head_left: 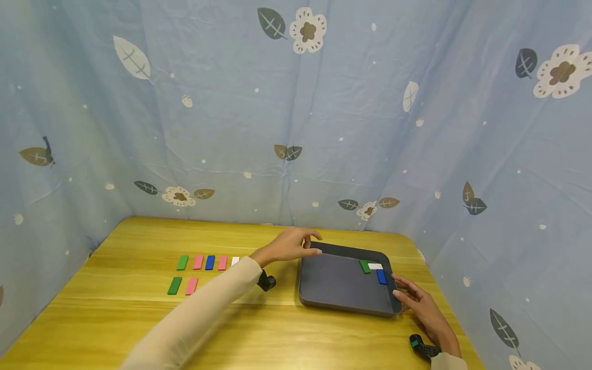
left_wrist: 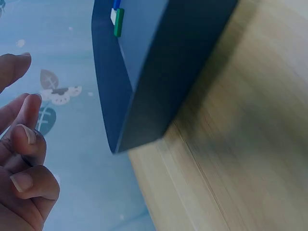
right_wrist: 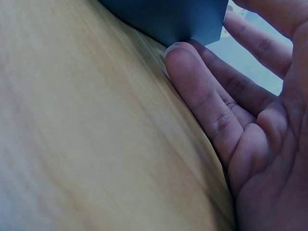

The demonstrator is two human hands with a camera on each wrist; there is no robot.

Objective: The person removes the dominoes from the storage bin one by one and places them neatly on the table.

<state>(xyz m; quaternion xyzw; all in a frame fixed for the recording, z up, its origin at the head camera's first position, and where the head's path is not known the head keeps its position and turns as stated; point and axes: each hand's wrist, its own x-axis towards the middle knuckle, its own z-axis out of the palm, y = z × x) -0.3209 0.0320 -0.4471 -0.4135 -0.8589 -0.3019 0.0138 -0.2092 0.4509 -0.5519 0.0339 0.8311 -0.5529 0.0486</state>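
A dark grey rectangular tray (head_left: pixel 344 310) lies on the wooden table. Over its back left corner hangs my left hand (head_left: pixel 292 245), thumb and fingers loosely bent with nothing between them; in the left wrist view, the left fingers (left_wrist: pixel 30 139) are apart from the tray wall. My right hand (head_left: pixel 423 306) is at the tray's right side, thumb and fingertips at the rim. In the right wrist view, extended right fingers (right_wrist: pixel 204 96) lie low along the table by the tray's outer wall (right_wrist: pixel 178 21). Inside the tray are a green block (head_left: pixel 365 266), a white block (head_left: pixel 375 266) and a blue block (head_left: pixel 381 277).
On the table's left part, several flat blocks stand in two rows, among them a light green block (head_left: pixel 182 262), a pink block (head_left: pixel 191 286) and a dark green block (head_left: pixel 174 285). My left forearm (head_left: pixel 199 313) crosses in front of them. A patterned curtain (head_left: pixel 287 103) surrounds the table.
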